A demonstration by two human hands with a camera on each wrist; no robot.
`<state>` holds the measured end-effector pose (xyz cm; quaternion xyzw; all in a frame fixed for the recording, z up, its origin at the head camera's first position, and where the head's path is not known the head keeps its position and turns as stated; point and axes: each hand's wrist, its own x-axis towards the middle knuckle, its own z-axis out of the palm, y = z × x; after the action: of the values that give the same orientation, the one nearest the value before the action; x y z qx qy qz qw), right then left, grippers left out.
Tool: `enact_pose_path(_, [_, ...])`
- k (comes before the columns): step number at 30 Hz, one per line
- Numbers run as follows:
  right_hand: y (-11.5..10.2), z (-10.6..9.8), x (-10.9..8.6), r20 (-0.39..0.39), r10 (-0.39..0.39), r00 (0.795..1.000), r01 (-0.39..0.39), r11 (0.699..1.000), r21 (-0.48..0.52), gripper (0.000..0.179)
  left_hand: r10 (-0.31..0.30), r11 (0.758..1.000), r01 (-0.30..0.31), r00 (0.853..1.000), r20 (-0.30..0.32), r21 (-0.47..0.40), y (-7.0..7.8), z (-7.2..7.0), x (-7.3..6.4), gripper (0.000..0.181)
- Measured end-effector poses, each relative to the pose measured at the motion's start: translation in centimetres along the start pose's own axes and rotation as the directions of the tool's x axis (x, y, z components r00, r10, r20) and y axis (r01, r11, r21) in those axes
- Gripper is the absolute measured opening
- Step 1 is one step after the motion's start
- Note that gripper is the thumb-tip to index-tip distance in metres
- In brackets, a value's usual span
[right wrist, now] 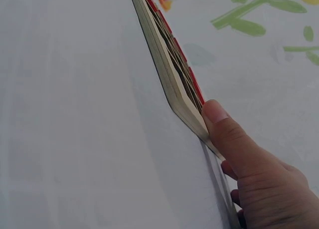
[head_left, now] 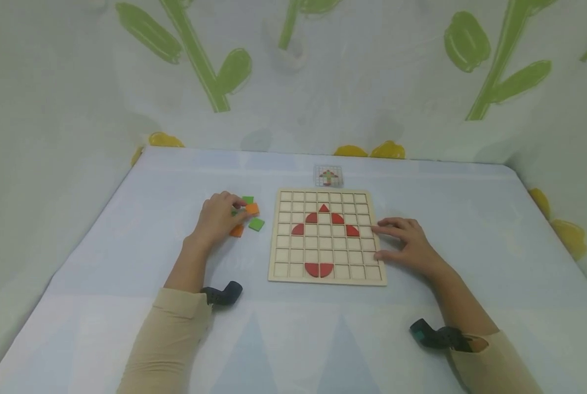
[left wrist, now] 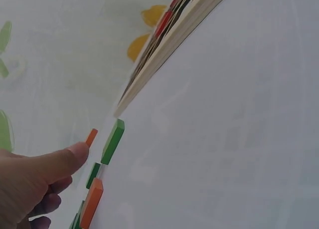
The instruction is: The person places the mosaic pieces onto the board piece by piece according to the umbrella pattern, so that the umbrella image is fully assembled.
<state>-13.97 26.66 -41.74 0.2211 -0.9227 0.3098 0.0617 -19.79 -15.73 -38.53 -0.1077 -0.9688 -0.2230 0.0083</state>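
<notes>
My left hand [head_left: 219, 218] pinches an orange square tile [head_left: 252, 208] between thumb and fingers, left of the board. The tile's edge juts past the thumb tip in the left wrist view. Around that hand lie a green tile [head_left: 256, 224], another orange tile [head_left: 236, 231] and more green ones partly hidden by the fingers. The wooden grid board [head_left: 282, 255] bears a red triangle [head_left: 324, 208] and several red quarter-circle pieces [head_left: 312, 270]. My right hand [head_left: 411, 246] rests at the board's right edge, its thumb [right wrist: 217, 112] and fingertips touching the rim, with no tile.
A small pattern card [head_left: 328, 176] with a red and green design lies just behind the board. The pale table [head_left: 470, 219] meets a leaf-patterned backdrop [head_left: 352, 98] at its far edge. A dark camera band [head_left: 224, 294] sits on each wrist.
</notes>
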Motion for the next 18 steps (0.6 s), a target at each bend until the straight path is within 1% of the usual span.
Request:
enact_pose_path(4, [0.1,0.1,0.0,-0.003,-0.012,1.000,0.012,1.000,0.004,0.057,0.016,1.000,-0.016,1.000,-0.005,-0.014,0.5,-0.3,0.0,0.035])
enact_pose_path(8, [0.1,0.1,0.1,-0.002,-0.020,1.000,0.020,1.000,0.000,0.057,0.030,0.999,-0.030,1.000,-0.007,-0.038,1.0,-0.4,0.0,0.034])
enact_pose_path(14, [0.1,0.1,0.1,-0.008,-0.026,1.000,0.026,1.000,-0.001,0.057,0.059,0.997,-0.059,0.998,-0.010,-0.057,1.8,0.0,0.2,0.033])
enact_pose_path(18, [0.1,0.0,0.0,-0.007,-0.018,1.000,0.018,1.000,-0.003,0.057,0.086,0.994,-0.087,0.996,-0.025,-0.062,2.5,0.4,0.2,0.033])
